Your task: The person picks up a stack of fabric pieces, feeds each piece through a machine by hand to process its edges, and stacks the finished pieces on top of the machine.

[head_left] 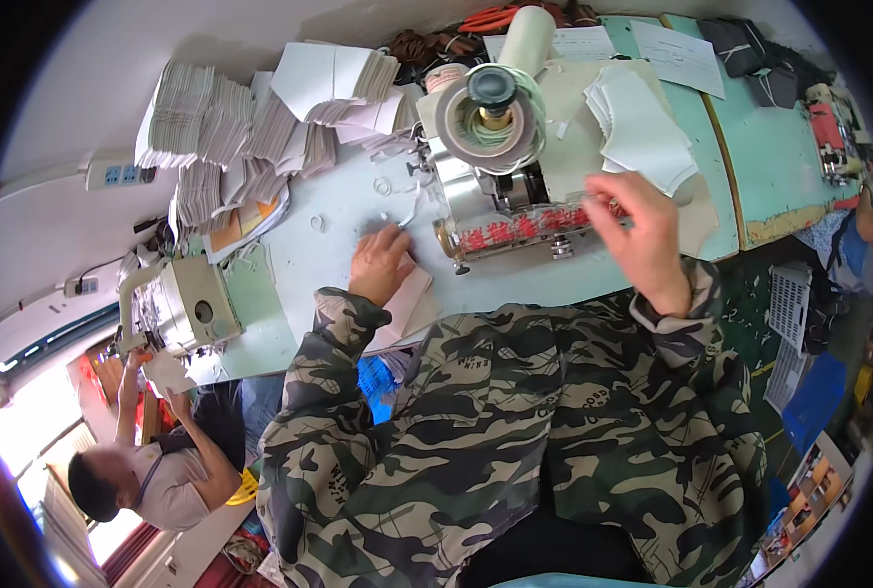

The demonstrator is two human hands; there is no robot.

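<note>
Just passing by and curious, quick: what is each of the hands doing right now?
Left hand: open, resting flat on a pale fabric piece on the table.
Right hand: fingers curled by the sewing machine; whether it holds anything cannot be told.

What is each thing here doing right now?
Left hand: flat on pale fabric pieces, open.
Right hand: raised by the sewing machine, fingers pinched; whether it holds anything is unclear.
Tape reel: mounted on the machine.
White cut pieces: stacked.
Grey bundles: piled, fanned.
</note>
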